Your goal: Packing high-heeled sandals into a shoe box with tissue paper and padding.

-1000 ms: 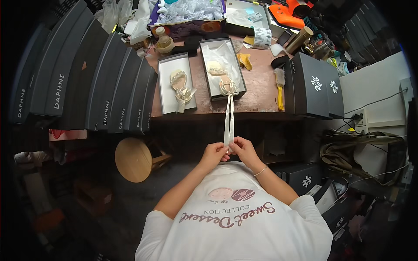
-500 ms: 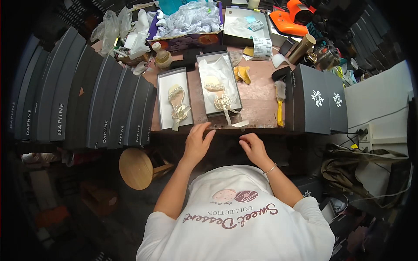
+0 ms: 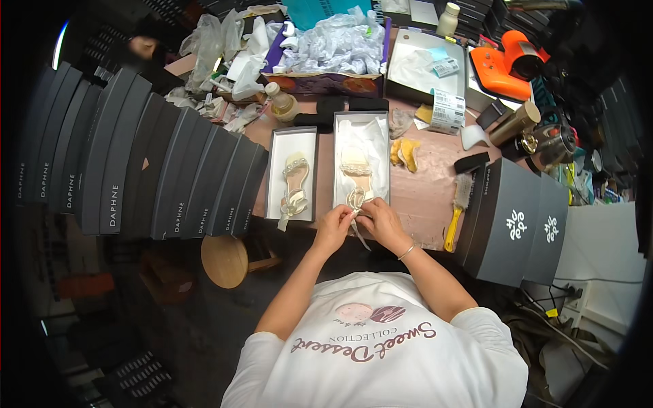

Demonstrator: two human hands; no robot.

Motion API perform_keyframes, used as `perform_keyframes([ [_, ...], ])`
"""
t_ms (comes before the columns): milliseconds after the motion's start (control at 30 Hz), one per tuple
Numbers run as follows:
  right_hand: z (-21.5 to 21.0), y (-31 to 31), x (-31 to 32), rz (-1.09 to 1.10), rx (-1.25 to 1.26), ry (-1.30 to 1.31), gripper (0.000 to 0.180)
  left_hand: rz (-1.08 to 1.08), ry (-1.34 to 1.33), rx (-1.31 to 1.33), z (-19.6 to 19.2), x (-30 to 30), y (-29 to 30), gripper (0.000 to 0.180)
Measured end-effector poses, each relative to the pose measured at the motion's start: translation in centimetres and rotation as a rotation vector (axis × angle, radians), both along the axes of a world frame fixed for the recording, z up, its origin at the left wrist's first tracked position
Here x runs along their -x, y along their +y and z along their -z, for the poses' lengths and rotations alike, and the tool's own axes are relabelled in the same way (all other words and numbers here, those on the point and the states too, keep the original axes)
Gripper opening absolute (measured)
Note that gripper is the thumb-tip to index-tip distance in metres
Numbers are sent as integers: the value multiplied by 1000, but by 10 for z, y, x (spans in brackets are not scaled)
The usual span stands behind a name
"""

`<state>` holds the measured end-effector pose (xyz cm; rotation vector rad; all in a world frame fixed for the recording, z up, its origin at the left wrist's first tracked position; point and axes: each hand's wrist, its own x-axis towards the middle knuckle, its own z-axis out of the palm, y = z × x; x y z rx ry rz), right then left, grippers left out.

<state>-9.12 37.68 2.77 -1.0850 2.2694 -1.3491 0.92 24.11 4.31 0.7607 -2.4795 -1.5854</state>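
Note:
A cream sandal (image 3: 356,168) with a pearl-trimmed strap lies on white tissue in the right-hand dark grey shoebox (image 3: 338,170). My left hand (image 3: 332,230) and my right hand (image 3: 383,226) meet at the near end of this box, both pinching the sandal's satin ribbon (image 3: 355,210). One ribbon tail hangs down between them. The fingertips partly cover the ribbon, so its knot or loop is hard to make out. Left of it, a matching sandal (image 3: 295,179) with a tied ribbon lies in a shallow box part (image 3: 277,160), untouched.
Dark shoeboxes (image 3: 183,173) stand in a row on the left, and more boxes (image 3: 500,221) stand at the right. A yellow-handled brush (image 3: 454,221), a yellow cloth (image 3: 406,155) and a glue bottle (image 3: 281,103) lie or stand about. Behind are a crumpled-paper box (image 3: 326,83) and an orange device (image 3: 502,71).
Both hands have moved forward from the table's near edge and taken hold of the right sandal's ribbon. The whole view has shifted somewhat.

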Motion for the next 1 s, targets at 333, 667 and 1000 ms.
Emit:
perform_keyframes([
  [333,-27,17,42,-433,-194,-463,26,55,-56,-229,-6,0,-8,15],
  [667,5,-39,85,-53,-85,55,18,191,120,336,-23,48,-64,17],
  [1000,70,-81,104,-175,-469,476,17,396,30,732,51,124,-74,17],
])
